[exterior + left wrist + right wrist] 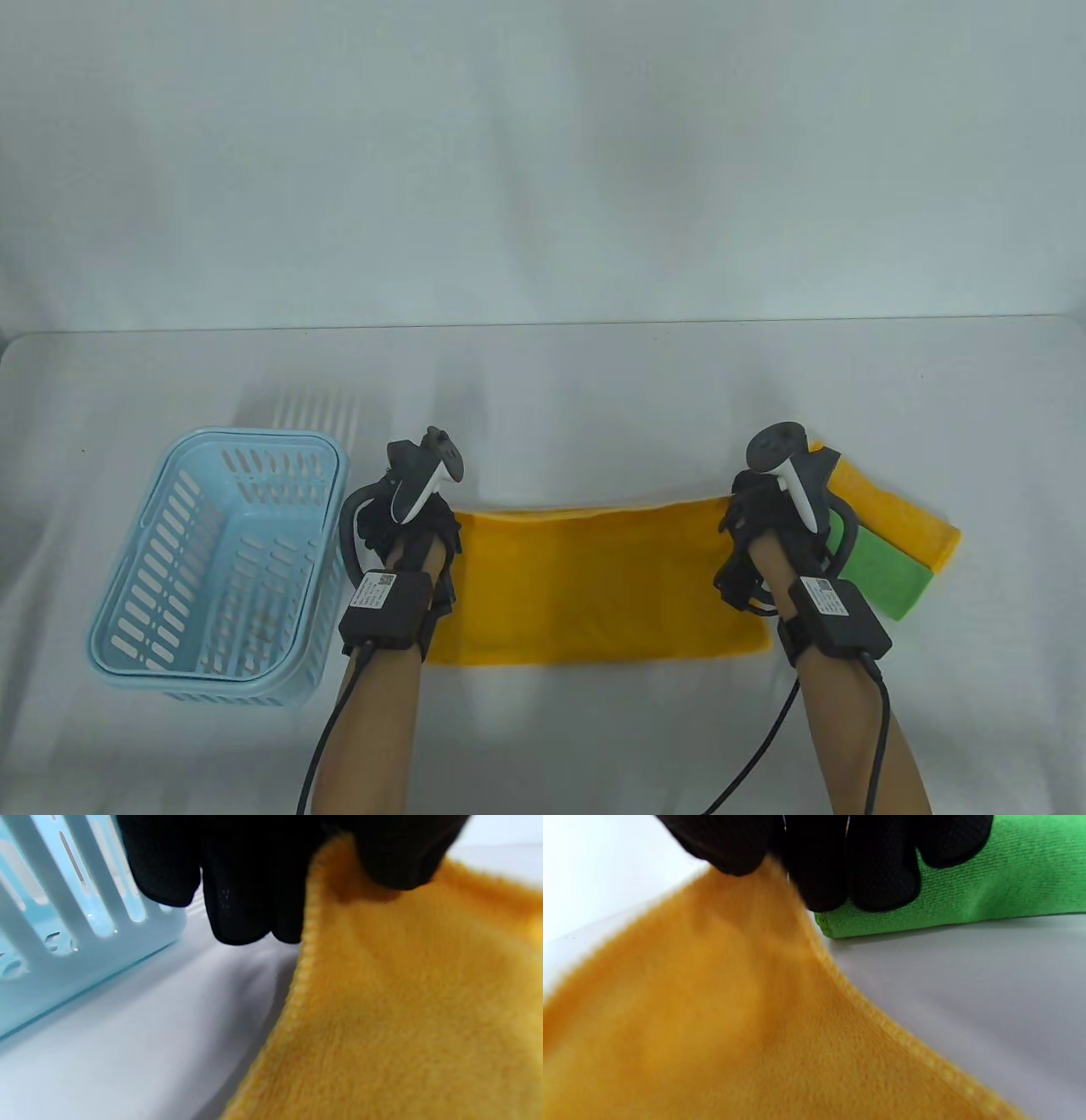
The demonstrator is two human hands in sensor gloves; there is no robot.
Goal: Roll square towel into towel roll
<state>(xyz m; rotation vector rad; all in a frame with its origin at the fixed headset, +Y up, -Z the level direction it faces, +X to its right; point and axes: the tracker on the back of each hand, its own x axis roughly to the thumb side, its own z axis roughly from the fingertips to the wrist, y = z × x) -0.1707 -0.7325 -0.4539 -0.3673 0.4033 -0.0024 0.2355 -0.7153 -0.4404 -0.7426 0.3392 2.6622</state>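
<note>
An orange square towel [594, 586] [415, 1005] [712, 1018] stretches across the table [543, 382] between my hands, its near edge lying flat and its far edge lifted. My left hand [407, 526] pinches the towel's far left corner; in the left wrist view the black gloved fingers [250, 878] close over that corner. My right hand [768, 526] pinches the far right corner, and its fingers [840, 861] show at the top of the right wrist view.
A light blue slotted basket [221, 569] [51, 921] stands just left of my left hand. Right of my right hand lie a folded green towel [887, 577] [988, 891] and a folded orange towel [899, 518].
</note>
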